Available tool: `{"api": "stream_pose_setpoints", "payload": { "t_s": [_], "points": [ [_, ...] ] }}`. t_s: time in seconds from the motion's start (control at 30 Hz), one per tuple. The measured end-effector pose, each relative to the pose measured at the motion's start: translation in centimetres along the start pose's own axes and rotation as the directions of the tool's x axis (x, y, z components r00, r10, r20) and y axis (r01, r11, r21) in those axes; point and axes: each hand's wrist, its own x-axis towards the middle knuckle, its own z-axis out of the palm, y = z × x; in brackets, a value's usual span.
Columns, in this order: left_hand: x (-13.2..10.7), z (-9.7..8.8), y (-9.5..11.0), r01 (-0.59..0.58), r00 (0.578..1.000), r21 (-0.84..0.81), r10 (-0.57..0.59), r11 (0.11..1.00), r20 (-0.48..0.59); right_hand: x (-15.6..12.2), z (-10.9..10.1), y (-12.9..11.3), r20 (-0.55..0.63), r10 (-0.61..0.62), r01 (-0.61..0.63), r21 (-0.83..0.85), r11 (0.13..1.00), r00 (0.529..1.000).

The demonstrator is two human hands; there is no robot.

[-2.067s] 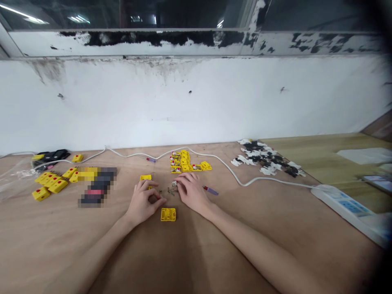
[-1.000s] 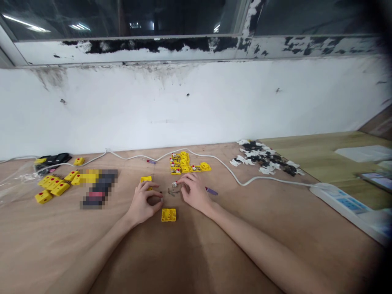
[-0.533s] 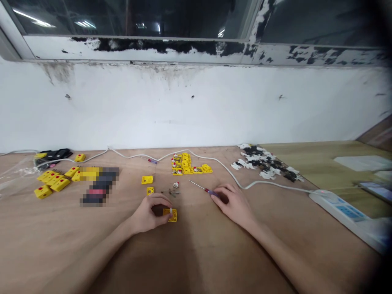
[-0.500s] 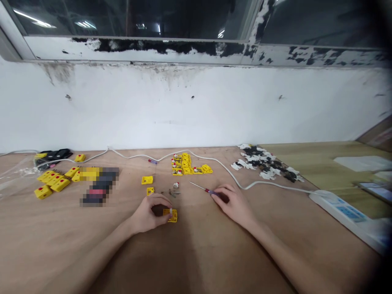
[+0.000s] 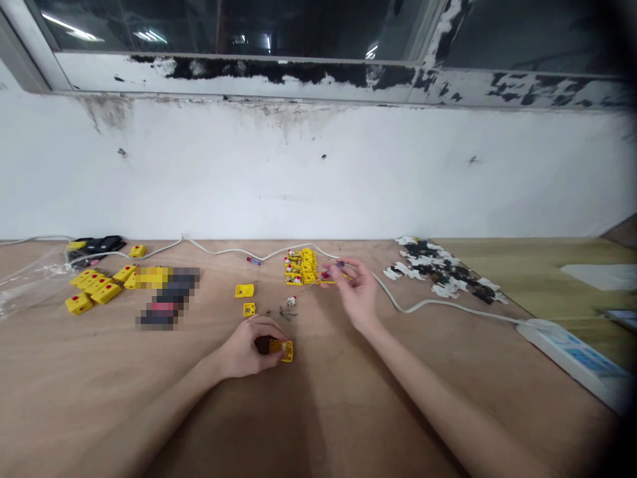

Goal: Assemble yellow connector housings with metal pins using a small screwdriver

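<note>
My left hand (image 5: pixel 245 348) is closed on a yellow plastic housing (image 5: pixel 281 350), and a small white part shows at its edge. My right hand (image 5: pixel 354 291) is raised above the table, pinching a small screwdriver with a purple handle (image 5: pixel 339 265) in its fingertips; its thin shaft is hard to see. Between my hands lie a small yellow square piece (image 5: pixel 249 309), a white knob (image 5: pixel 291 301) and several loose screws (image 5: pixel 286 313). A flat yellow piece (image 5: pixel 244 290) sits nearby.
A cluster of yellow parts with red dots (image 5: pixel 298 267) lies behind my right hand, near a white cable (image 5: pixel 398 295). More yellow blocks (image 5: pixel 93 291) are on the left. A black-and-white pile (image 5: pixel 440 279) and a power strip (image 5: pixel 567 358) are on the right.
My right hand has lifted the screwdriver and moved away from the table toward the far side. My left hand stays on the yellow housing, and the view has shifted slightly.
</note>
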Motion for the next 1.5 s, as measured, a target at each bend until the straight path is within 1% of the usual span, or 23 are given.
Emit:
{"api": "stream_pose_setpoints", "payload": {
  "t_s": [0.07,0.17,0.27,0.4,0.47,0.73,0.97,1.1,1.2,1.3,1.4,1.5],
  "points": [
    [0.0,0.0,0.0,-0.001,1.000,0.011,0.001,1.000,0.013,-0.5,1.6,0.5,0.028,0.020,-0.021,0.018,1.000,0.999],
    [0.0,-0.1,0.1,-0.007,1.000,0.031,0.006,0.999,0.030,-1.5,2.6,1.7,0.072,0.050,-0.053,0.030,0.998,0.996],
    [-0.1,0.0,0.0,-0.011,0.999,0.037,0.010,0.999,0.031,-2.0,2.5,2.5,0.091,0.045,-0.046,0.003,0.999,0.995],
    [-0.1,-0.1,0.0,-0.013,0.999,0.030,0.013,0.999,0.030,-1.9,2.1,2.5,0.079,-0.045,0.050,-0.064,0.997,0.996],
    [-0.1,-0.1,0.1,-0.013,0.999,0.033,0.012,0.999,0.038,-1.9,2.0,2.2,0.072,-0.071,0.077,-0.081,0.994,0.995],
    [0.0,-0.3,0.4,-0.002,0.999,0.039,0.000,0.999,0.051,-2.6,2.6,2.2,0.136,0.002,0.004,-0.047,0.999,0.991],
    [0.1,-0.2,0.4,0.053,0.998,-0.018,-0.052,0.998,0.027,-2.4,2.5,2.3,0.118,-0.006,0.011,-0.046,0.999,0.993],
    [0.0,0.1,0.4,0.071,0.997,-0.003,-0.071,0.997,0.016,-2.4,2.5,2.6,0.111,0.003,0.001,-0.041,0.999,0.994],
    [-0.1,0.4,0.7,0.065,0.998,0.048,-0.066,0.997,0.010,-2.4,2.5,2.3,0.092,-0.021,0.024,-0.037,0.999,0.996],
    [-0.2,0.7,0.9,0.067,0.998,0.077,-0.068,0.995,0.002,-2.3,2.5,1.4,0.078,-0.026,0.027,-0.013,1.000,0.997],
    [-0.1,0.8,0.9,0.081,0.997,0.082,-0.081,0.993,0.001,-2.3,2.5,0.3,0.081,0.014,-0.015,0.012,1.000,0.997],
    [0.0,0.9,0.9,0.086,0.996,0.089,-0.087,0.992,0.010,-2.6,2.1,-0.7,0.118,0.074,-0.079,0.041,0.996,0.990]
  ]
}}
